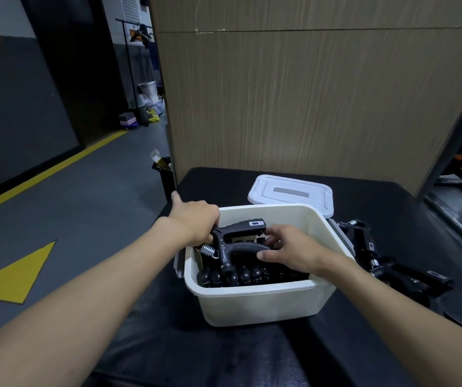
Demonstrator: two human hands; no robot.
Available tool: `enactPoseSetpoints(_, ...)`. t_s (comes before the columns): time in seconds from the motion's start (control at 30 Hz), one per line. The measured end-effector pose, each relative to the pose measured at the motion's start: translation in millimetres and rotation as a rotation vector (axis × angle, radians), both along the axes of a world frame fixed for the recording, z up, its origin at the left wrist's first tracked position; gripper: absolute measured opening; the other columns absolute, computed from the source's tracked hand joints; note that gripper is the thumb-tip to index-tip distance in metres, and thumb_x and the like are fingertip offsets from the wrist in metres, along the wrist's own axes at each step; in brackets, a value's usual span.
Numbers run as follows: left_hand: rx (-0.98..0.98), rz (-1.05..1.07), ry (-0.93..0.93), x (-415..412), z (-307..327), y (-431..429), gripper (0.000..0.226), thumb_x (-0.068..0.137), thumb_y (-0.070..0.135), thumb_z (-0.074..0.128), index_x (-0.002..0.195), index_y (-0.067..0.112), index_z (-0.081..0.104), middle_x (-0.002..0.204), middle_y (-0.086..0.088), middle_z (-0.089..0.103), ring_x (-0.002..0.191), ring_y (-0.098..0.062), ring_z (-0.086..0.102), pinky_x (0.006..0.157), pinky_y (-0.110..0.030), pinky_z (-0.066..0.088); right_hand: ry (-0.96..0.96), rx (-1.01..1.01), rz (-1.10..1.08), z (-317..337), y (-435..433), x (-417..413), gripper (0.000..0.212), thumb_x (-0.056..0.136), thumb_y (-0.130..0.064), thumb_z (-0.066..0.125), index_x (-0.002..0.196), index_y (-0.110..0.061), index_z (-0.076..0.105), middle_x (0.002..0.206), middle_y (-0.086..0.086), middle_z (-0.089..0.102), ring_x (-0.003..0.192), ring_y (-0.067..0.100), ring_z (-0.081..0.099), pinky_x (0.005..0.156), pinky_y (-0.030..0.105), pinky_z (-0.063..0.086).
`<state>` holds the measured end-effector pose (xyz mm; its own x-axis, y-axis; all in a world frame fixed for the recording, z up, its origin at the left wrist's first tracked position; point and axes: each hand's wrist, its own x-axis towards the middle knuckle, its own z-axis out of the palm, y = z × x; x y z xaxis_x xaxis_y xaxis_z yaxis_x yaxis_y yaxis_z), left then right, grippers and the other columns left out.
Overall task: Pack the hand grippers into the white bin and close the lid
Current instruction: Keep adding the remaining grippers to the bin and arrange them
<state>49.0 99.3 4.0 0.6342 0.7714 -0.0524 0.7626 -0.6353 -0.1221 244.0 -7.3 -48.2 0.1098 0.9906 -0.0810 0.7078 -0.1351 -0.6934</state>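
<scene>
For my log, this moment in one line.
right hand grips black spring hand gripper at mouth of white plastic bin | left hand at rim, grip hidden | white plastic lid off, behind bin | more grippers outside

Creamy white bin (260, 303) here, and a brighter white lid (266, 201) with a grey strip (291, 191) across its top. The hand gripper (243, 246) is black with a silver spring (208, 250), over a black table (196, 353). Grey floor (90, 219) carries a yellow stripe (56, 169), and the panel (308, 107) shows brown wood grain.
</scene>
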Motion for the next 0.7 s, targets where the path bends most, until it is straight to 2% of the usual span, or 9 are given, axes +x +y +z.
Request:
enactPoseSetpoints(0.13,0.069,-0.017,0.052,0.8,0.3,1.6,0.035,0.093,0.022,0.063,0.066,0.021,0.041,0.066,0.003,0.051,0.077,-0.026,0.059,0.115,-0.063,0.015,0.007,0.032,-0.033,1.5,-1.2,-2.9,0.029,0.087,-0.035,0.069,0.113,-0.022,0.066,0.095,-0.004,0.073,0.090,0.015,0.069,0.088,0.035,0.054)
enactPoseSetpoints(0.2,0.052,-0.001,0.023,-0.1,-3.0,2.8,0.035,0.093,0.021,0.063,0.065,0.020,0.042,0.064,0.003,0.050,0.076,-0.025,0.060,0.115,-0.062,0.016,-0.068,0.063,-0.127,5.3,-1.1,-2.8,0.024,0.093,-0.041,0.058,0.099,-0.020,0.067,0.087,-0.002,0.072,0.086,0.019,0.068,0.082,0.035,0.053)
enactPoseSetpoints(0.27,0.045,0.012,0.004,-1.8,-6.6,4.4,0.030,0.092,0.020,0.063,0.066,0.019,0.048,0.063,0.003,0.051,0.077,-0.025,0.061,0.115,-0.062,0.015,-0.205,0.089,-0.316,12.2,0.2,1.4,0.031,0.098,-0.037,0.043,0.086,-0.014,0.061,0.080,0.005,0.067,0.081,0.028,0.063,0.074,0.034,0.048)
enactPoseSetpoints(0.3,0.036,0.021,-0.010,-3.1,-9.0,5.0,0.026,0.091,0.019,0.063,0.068,0.018,0.052,0.063,0.003,0.053,0.078,-0.024,0.062,0.115,-0.062,0.015,-0.227,0.052,-0.364,14.7,0.7,3.1,0.033,0.100,-0.033,0.039,0.087,-0.010,0.059,0.082,0.008,0.064,0.083,0.029,0.060,0.071,0.032,0.045)
enactPoseSetpoints(0.33,0.019,0.036,-0.029,-4.2,-11.1,5.6,0.023,0.090,0.018,0.064,0.069,0.018,0.055,0.063,0.003,0.054,0.079,-0.023,0.062,0.114,-0.061,0.015,-0.228,-0.022,-0.372,15.9,0.3,3.3,0.032,0.101,-0.031,0.037,0.093,-0.007,0.058,0.090,0.011,0.064,0.087,0.029,0.058,0.071,0.031,0.043)
enactPoseSetpoints(0.4,-0.028,0.068,-0.081,-4.9,-14.6,6.9,0.017,0.088,0.016,0.064,0.072,0.016,0.061,0.065,0.003,0.055,0.080,-0.022,0.061,0.113,-0.062,0.016,-0.195,-0.147,-0.364,13.7,-1.6,3.5,0.034,0.102,-0.028,0.037,0.117,-0.003,0.054,0.115,0.016,0.061,0.103,0.031,0.057,0.084,0.032,0.044)
enactPoseSetpoints(0.47,-0.085,0.096,-0.128,-5.4,-14.7,8.0,0.009,0.088,0.015,0.065,0.079,0.015,0.066,0.068,0.002,0.056,0.083,-0.022,0.058,0.110,-0.062,0.021,-0.129,-0.174,-0.376,12.0,-3.6,3.0,0.041,0.102,-0.028,0.039,0.133,-0.002,0.044,0.130,0.018,0.055,0.117,0.031,0.053,0.095,0.034,0.042)
enactPoseSetpoints(0.6,-0.198,0.103,-0.156,-6.3,-10.8,10.8,0.005,0.088,0.013,0.064,0.087,0.012,0.070,0.072,-0.001,0.059,0.090,-0.023,0.059,0.104,-0.062,0.026,-0.095,-0.191,-0.388,9.8,-2.8,4.9,0.046,0.101,-0.037,0.039,0.137,-0.009,0.043,0.139,0.015,0.050,0.126,0.031,0.047,0.105,0.040,0.039)
enactPoseSetpoints(0.7,-0.196,0.100,-0.148,-8.5,-10.6,12.1,0.007,0.089,0.014,0.063,0.090,0.014,0.070,0.079,-0.004,0.065,0.093,-0.024,0.059,0.102,-0.064,0.024,-0.055,-0.196,-0.370,9.9,-2.4,1.8,0.046,0.102,-0.036,0.039,0.139,-0.009,0.042,0.138,0.013,0.052,0.124,0.028,0.049,0.099,0.034,0.038)
